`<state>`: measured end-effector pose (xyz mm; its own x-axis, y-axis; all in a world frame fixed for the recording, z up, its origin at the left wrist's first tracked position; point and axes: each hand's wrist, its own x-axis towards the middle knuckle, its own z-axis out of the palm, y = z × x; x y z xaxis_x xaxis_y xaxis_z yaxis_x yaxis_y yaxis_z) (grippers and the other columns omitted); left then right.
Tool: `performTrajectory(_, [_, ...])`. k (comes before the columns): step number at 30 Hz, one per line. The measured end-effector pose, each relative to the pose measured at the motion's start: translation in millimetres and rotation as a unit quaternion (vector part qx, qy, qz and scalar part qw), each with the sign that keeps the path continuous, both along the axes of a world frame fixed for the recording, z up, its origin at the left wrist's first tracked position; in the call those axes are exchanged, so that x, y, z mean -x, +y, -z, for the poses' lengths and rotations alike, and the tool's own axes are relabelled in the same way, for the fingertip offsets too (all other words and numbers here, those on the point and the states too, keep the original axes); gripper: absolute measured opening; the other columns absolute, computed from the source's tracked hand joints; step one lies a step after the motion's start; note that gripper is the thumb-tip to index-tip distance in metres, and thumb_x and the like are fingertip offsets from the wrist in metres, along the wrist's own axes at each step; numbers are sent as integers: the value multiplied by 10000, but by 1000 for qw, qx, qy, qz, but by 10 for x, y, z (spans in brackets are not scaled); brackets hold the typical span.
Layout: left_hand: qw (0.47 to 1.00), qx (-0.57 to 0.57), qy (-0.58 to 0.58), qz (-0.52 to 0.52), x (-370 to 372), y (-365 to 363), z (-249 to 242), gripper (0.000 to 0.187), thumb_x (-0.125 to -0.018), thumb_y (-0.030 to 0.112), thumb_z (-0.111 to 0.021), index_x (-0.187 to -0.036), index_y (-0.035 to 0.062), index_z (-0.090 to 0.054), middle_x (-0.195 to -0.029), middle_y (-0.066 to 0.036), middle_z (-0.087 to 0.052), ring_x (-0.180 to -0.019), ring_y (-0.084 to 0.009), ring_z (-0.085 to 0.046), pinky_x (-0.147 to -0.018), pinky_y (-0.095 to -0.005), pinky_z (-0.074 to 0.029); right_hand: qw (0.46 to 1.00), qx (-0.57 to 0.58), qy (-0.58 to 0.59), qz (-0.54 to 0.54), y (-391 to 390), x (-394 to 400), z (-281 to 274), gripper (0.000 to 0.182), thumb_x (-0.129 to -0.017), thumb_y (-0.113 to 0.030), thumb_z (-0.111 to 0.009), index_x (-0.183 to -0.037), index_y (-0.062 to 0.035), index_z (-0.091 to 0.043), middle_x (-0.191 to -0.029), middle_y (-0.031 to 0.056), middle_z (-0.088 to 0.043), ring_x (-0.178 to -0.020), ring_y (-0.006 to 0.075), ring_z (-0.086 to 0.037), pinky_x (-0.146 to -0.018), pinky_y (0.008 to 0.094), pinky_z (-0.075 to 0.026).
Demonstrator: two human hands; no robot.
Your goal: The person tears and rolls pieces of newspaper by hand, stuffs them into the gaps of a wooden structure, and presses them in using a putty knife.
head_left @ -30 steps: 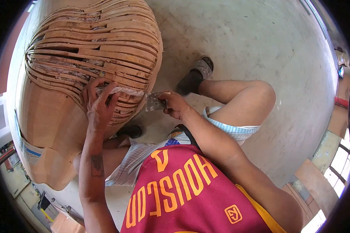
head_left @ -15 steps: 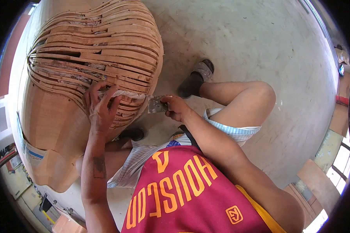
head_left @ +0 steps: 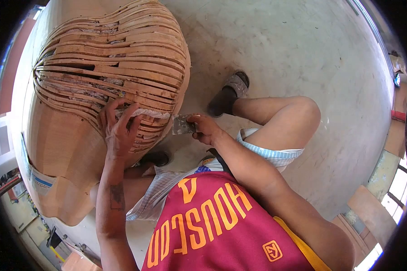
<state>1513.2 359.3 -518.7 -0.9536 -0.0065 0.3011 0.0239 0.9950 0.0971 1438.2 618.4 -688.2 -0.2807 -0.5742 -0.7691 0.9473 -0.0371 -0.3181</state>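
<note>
A curved wooden form [head_left: 151,58] of narrow bent slats, with gaps between them, rises on the left. A crumpled whitish strip [head_left: 153,113] lies along one gap near its lower right side. Over the strip's left end is my left hand [head_left: 119,124], its fingers bent and gripping there. My right hand [head_left: 207,129] grips a flat, stained metal scraper [head_left: 182,125], thumb and fingers closed on one end. The scraper's free edge is right at the rim of the slats, by the strip's right end.
Smooth wooden panelling [head_left: 63,167] continues below the slats. My bent leg [head_left: 280,115] and sandalled foot [head_left: 236,86] are on the concrete floor [head_left: 276,45]. Boards [head_left: 371,212] lean at the far right.
The slatted form and my left hand sit slightly lower in view. My right hand and the scraper have barely shifted.
</note>
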Motion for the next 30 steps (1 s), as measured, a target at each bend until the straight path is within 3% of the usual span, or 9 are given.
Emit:
performTrajectory(3, [1000, 12, -10, -1, -1, -18, 2, 316, -951, 289, -817, -1245, 176, -783, -1370, -113, -594, -1295, -377, -523, -1098, -523, -432, 1000, 17, 3, 7, 2, -13, 17, 90, -1031, -173, -634, -1098, -180, -693, -964, -20, -693, -790, 107, -607, -558, 275, -398])
performTrajectory(6, [1000, -7, 3, -14, 2, 16, 12, 341, -900, 283, -826, -1235, 242, -777, -1347, -66, -590, -1262, -362, -522, -1098, -529, -419, 1000, 25, 10, 0, -2, -12, 50, 105, -1037, -172, -630, -1122, -176, -691, -990, -16, -694, -779, 110, -604, -547, 281, -401])
performTrajectory(9, [1000, 1, 8, -3, -4, -26, 43, 346, -896, 285, -830, -1234, 240, -775, -1345, -65, -589, -1262, -361, -525, -1095, -526, -423, 1000, -4, -15, 14, -44, -31, 80, 125, -1045, -177, -622, -1153, -170, -686, -1019, -14, -687, -769, 103, -597, -535, 269, -404])
performTrajectory(14, [1000, 21, -5, 0, -6, 12, -33, 316, -943, 281, -819, -1244, 191, -783, -1371, -98, -604, -1281, -371, -536, -1100, -512, -434, 998, 39, -38, 20, -61, -81, 134, 135, -1057, -187, -610, -1169, -162, -680, -1028, -11, -677, -772, 87, -591, -524, 225, -398])
performTrajectory(18, [1000, 25, 9, 12, 13, 8, -14, 316, -941, 297, -819, -1236, 192, -778, -1359, -92, -610, -1260, -365, -547, -1092, -522, -438, 1000, 11, -19, 8, -90, -45, -42, 119, -1057, -205, -614, -1147, -163, -679, -1041, -9, -679, -761, 87, -582, -523, 217, -396])
performTrajectory(21, [1000, 25, 8, 7, 7, 13, -12, 330, -934, 292, -827, -1242, 186, -773, -1358, -97, -606, -1265, -365, -545, -1091, -522, -441, 999, 14, -19, 33, -124, -79, -39, 107, -1063, -195, -578, -1094, -143, -667, -933, -12, -659, -720, 89, -583, -486, 246, -426])
performTrajectory(24, [1000, 15, 0, -4, -2, -12, 23, 358, -878, 273, -853, -1226, 234, -779, -1355, -69, -588, -1284, -354, -524, -1106, -522, -427, 1000, -11, -12, 23, -91, -171, -79, 75, -1022, -206, -656, -1079, -164, -680, -958, -28, -662, -765, 89, -598, -477, 240, -361])
performTrajectory(27, [1000, -2, 4, -8, 2, -4, 20, 358, -882, 269, -850, -1230, 232, -778, -1354, -71, -586, -1280, -356, -522, -1105, -524, -427, 996, -35, -56, 57, -2, -204, -503, 71, -1006, -187, -671, -1072, -162, -684, -913, -23, -645, -768, 96, -593, -472, 249, -355])
performTrajectory(30, [1000, -5, 10, 1, 6, -7, 26, 354, -887, 263, -846, -1233, 230, -778, -1352, -69, -586, -1280, -357, -520, -1102, -524, -428, 990, 15, -111, 82, 155, -275, -566, 68, -1000, -179, -675, -1061, -148, -679, -920, -7, -633, -750, 107, -555, -479, 248, -353])
